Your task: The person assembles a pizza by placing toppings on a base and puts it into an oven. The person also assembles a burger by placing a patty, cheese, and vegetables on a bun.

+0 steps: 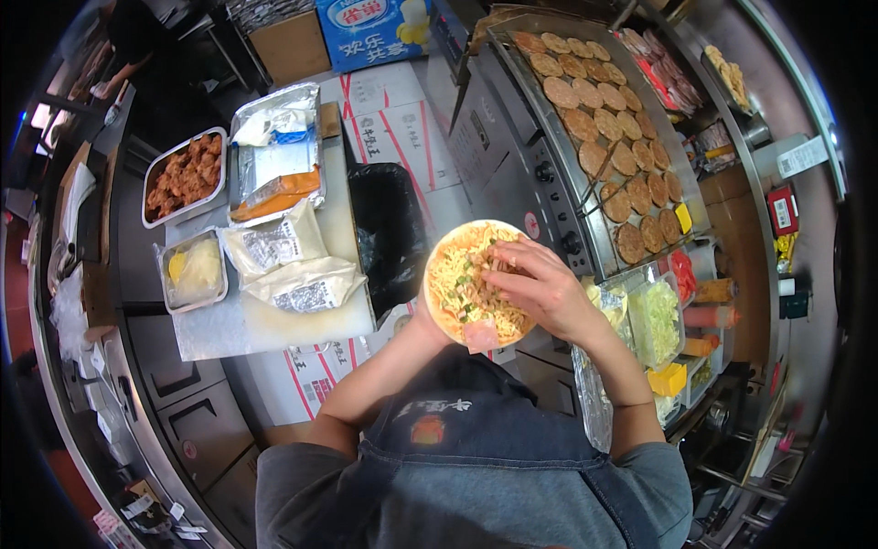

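Find a round bowl [430, 297] held up in front of the dark apron [494, 407], between the pale-topped desk [274, 334] on the left and the tub of shredded lettuce [656, 320] on the right. Looks borne by nothing but the left grip [426, 324]: clasped at the bowl's left, near side, with most of the fingers hidden.

See right grip [553, 291] coming in from the near right, over the bowl's right rim. Make out bent fingers slanting left and slightly away from the body, with tips at the brown bits [485, 295], a little right of the bowl's middle. Cannot tell pinching from mere touching there.

Would rank as the key relation: brown bits directly under the right fingertips, left of the right palm. No long axis to line up with; round in outline. Judge right grip nearer to the topping, left grip nearer to the outer wall and better set for steadying or tilting.

Note noodle-like strands [450, 285] spread mostly left of and beyond the fingertips, dotted with green bits. Note also a pink square slice [481, 335] at the near edge, overlapping the rim, well apart from the right fingertips; nearer, by eye, to the left grip's side.

Farther out: black bin [389, 229] just beyond the desk's right edge; griddle [594, 261] of browned patties [607, 124] ahead and right, well apart from both hands.
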The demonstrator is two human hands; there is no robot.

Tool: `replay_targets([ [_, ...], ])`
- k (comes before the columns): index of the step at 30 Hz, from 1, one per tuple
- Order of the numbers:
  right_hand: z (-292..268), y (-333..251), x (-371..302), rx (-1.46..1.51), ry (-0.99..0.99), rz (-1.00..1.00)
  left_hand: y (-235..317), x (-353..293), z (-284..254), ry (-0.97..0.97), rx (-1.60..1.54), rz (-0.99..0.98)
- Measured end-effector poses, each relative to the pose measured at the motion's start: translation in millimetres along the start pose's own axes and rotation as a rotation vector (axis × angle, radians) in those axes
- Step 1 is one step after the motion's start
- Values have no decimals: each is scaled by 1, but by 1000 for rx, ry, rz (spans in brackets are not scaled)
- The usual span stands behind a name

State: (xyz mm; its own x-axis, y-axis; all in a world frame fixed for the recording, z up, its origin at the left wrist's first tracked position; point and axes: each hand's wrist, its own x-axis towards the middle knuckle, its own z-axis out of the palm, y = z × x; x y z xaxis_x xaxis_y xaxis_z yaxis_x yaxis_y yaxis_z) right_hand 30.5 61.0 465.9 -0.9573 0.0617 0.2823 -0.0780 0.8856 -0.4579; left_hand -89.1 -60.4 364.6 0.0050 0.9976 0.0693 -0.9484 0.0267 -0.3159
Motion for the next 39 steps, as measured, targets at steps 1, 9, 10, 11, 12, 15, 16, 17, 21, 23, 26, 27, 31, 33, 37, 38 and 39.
replay_targets([
  [1, -2, -4, 1, 41, 5, -7, 2, -3, 6, 25, -16, 19],
  [9, 12, -25, 15, -36, 35, -6, 4, -9, 20, -63, -24, 63],
  [10, 10, -23, 17, -58, 31, -1, 3, -8, 18, -101, -30, 57],
  [11, 8, -21, 19, -78, 28, 4, 3, -8, 17, -137, -34, 51],
  [12, 6, -21, 20, -99, 26, 10, 4, -8, 14, -108, -25, 60],
  [15, -4, -28, 16, -137, 21, 14, 3, -10, 13, -52, 18, 85],
  [16, -5, -32, 13, -121, 16, 9, 2, -11, 17, -55, 42, 91],
  [17, -5, -36, 9, -108, 12, 5, 1, -10, 20, -59, 66, 95],
  [21, 0, -37, 5, -162, 34, 29, 2, -8, 16, 44, 39, 132],
  [23, 0, -30, 2, -223, 49, 47, -3, -11, 23, 51, 94, 113],
  [26, -6, -34, 2, -205, 20, 60, -5, -13, 28, 60, 115, 101],
  [27, -7, -36, 3, -188, 3, 48, -4, -13, 29, 63, 112, 100],
  [31, -2, -45, 1, -95, -85, -5, -3, -11, 38, 39, 102, 110],
  [33, 2, -47, 2, -52, -110, -27, 0, -9, 41, -22, 124, 75],
  [37, 8, -52, 15, -111, -122, -98, -2, -13, 41, 11, 72, 124],
  [38, 7, -50, 20, -153, -127, -127, -1, -15, 38, -5, 48, 112],
  [39, 6, -48, 23, -174, -124, -115, -1, -16, 35, -20, 24, 99],
])
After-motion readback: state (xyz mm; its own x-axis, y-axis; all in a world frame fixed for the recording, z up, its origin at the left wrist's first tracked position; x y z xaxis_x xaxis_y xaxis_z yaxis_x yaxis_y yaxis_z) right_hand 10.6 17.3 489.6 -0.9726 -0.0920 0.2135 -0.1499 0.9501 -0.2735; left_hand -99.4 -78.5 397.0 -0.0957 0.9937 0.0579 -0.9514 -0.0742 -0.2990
